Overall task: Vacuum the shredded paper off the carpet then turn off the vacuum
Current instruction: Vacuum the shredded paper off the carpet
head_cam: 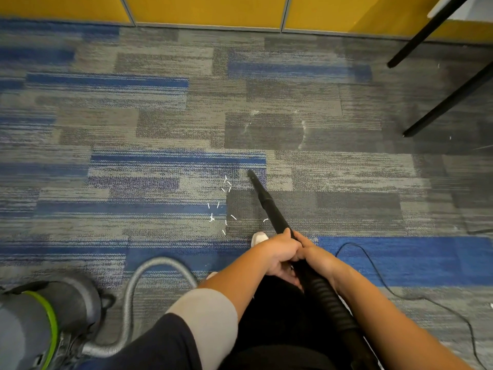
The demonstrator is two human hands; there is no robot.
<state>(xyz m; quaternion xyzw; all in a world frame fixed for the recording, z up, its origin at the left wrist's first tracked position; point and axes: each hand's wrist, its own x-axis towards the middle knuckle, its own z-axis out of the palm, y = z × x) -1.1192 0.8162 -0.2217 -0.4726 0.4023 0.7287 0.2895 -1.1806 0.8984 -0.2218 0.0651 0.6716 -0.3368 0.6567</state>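
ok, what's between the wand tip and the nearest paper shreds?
Only bare carpet, going by the head view. The wand tip sits just right of the topmost paper shreds and does not touch them.

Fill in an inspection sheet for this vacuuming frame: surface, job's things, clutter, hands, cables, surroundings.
Surface: grey-and-blue carpet tiles.
Job's things: shredded paper strips lie scattered left of the black vacuum wand, whose tip points down at the carpet; canister vacuum and grey hose at near left.
Clutter: pale dust marks farther out.
Hands: left hand and right hand both grip the wand.
Cables: thin black cord trails over the carpet at right.
Surroundings: yellow panels, black table legs.
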